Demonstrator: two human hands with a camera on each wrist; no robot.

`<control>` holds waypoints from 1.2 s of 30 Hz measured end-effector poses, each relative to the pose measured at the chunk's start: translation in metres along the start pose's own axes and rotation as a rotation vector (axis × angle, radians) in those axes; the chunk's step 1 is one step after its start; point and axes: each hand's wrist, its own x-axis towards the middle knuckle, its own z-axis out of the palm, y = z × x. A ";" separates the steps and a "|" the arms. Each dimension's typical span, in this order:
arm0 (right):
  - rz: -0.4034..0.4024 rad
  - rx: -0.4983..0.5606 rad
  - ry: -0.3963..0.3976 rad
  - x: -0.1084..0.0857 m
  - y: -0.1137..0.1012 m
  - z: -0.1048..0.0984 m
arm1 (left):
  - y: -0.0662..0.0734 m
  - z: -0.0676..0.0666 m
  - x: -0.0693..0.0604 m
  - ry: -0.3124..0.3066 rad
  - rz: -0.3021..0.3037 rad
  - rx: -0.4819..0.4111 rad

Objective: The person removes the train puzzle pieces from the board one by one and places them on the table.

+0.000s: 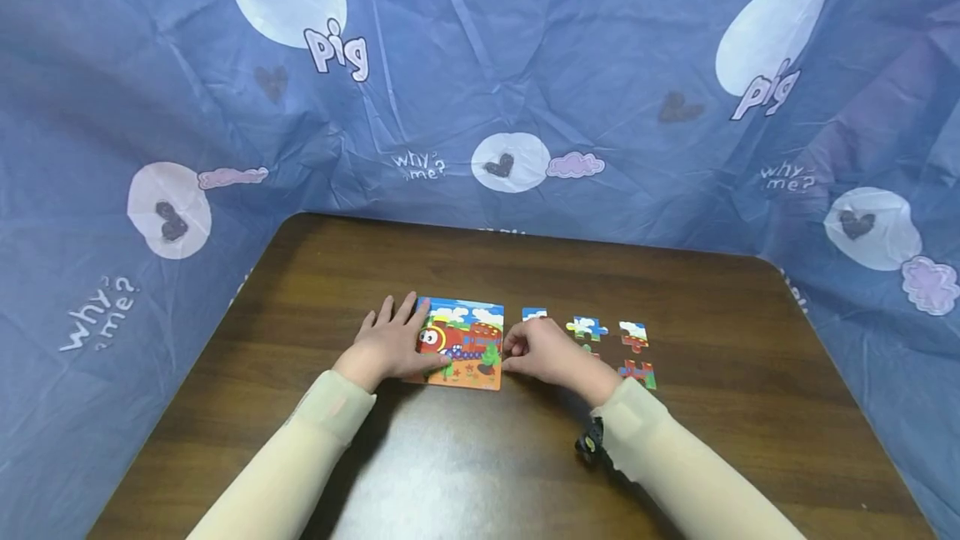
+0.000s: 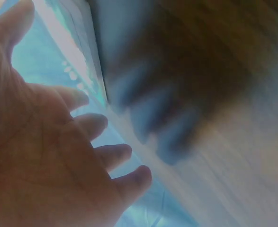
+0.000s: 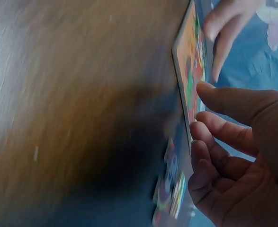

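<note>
A flat picture board [image 1: 480, 352] with a red cartoon train, clouds and a green tree lies on the brown table. My left hand [image 1: 390, 344] rests across the board's left side, fingers spread, thumb over the lower part of the picture. In its own wrist view the left hand [image 2: 58, 137] shows its palm with fingers apart. At the board's right edge is my right hand [image 1: 551, 350]. Seen from the right wrist, the right hand [image 3: 238, 137] has thumb and index finger apart beside that edge, other fingers loosely bent, no piece visible between them.
To the right lie several loose jigsaw pieces, among them a cloud piece [image 1: 587, 328], a cloud-and-red piece [image 1: 633, 336] and a red-green piece [image 1: 639, 373]. Another blue piece [image 1: 534, 313] is partly behind the right hand. A blue printed curtain [image 1: 450, 90] stands behind the table [image 1: 525, 265].
</note>
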 end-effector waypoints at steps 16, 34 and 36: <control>0.021 -0.187 -0.039 0.007 -0.026 0.021 | 0.010 -0.003 0.000 -0.081 -0.061 -0.026; 0.090 -0.027 -0.042 0.011 -0.024 0.022 | 0.006 0.009 0.009 -0.084 -0.086 -0.031; 0.090 -0.001 -0.028 0.011 -0.024 0.021 | 0.009 0.004 0.005 -0.095 -0.088 -0.021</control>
